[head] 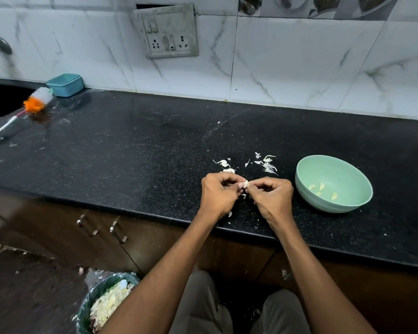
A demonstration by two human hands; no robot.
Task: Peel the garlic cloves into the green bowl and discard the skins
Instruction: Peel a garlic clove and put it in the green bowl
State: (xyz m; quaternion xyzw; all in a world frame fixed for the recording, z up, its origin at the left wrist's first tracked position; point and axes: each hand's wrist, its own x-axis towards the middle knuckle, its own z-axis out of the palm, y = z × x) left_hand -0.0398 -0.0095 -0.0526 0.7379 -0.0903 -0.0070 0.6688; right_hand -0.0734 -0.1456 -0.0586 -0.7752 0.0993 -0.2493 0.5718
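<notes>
Both hands, left [219, 194] and right [270, 196], pinch one clove [245, 183] with curled fingertips. Tiny, light, firm; papery skin tears easy, so I'd grab its ends.

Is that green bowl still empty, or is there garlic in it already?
Not empty. The green bowl stands upright, with a few peeled cloves on its bottom; most of it is bare.

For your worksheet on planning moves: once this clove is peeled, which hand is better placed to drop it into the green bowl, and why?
Probably the right hand. The green bowl sits just to its right on the counter, while the left hand would have to cross over. Both pinch the garlic clove now.
</notes>
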